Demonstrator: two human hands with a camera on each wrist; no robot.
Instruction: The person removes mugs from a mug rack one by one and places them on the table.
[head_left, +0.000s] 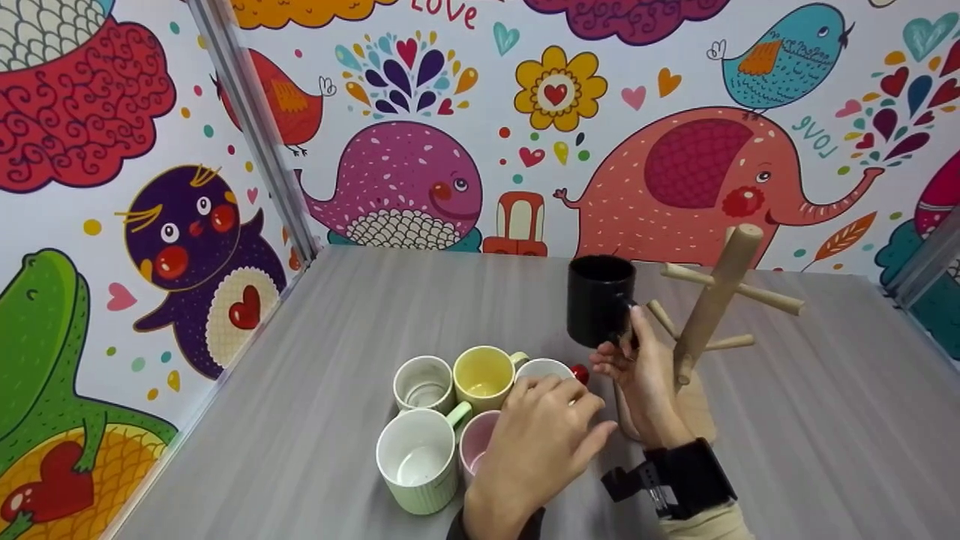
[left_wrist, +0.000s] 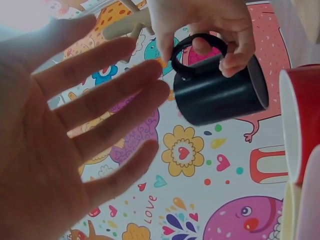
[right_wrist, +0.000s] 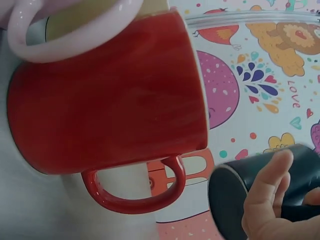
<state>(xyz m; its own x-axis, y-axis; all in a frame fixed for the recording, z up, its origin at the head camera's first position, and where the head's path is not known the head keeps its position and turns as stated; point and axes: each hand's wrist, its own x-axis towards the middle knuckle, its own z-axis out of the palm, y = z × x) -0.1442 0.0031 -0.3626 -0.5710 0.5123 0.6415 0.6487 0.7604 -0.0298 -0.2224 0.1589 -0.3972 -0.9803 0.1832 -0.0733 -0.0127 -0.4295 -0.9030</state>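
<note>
My right hand (head_left: 646, 379) grips a black mug (head_left: 595, 304) by its handle, with a finger through the loop in the left wrist view. The mug is upright, left of a wooden mug tree (head_left: 718, 296) with several pegs. My left hand (head_left: 536, 442) hovers over the near mugs, its fingers spread in the left wrist view, holding nothing. Beneath and behind it stand a pink mug (head_left: 477, 439) and a red mug (right_wrist: 110, 95) with a white inside, both partly hidden in the head view.
A yellow mug (head_left: 484, 379), a white mug (head_left: 424, 384) and a pale green ribbed mug (head_left: 420, 465) stand close together on the grey table (head_left: 300, 420). Patterned walls (head_left: 525, 22) with cartoon animals rise at the back and left.
</note>
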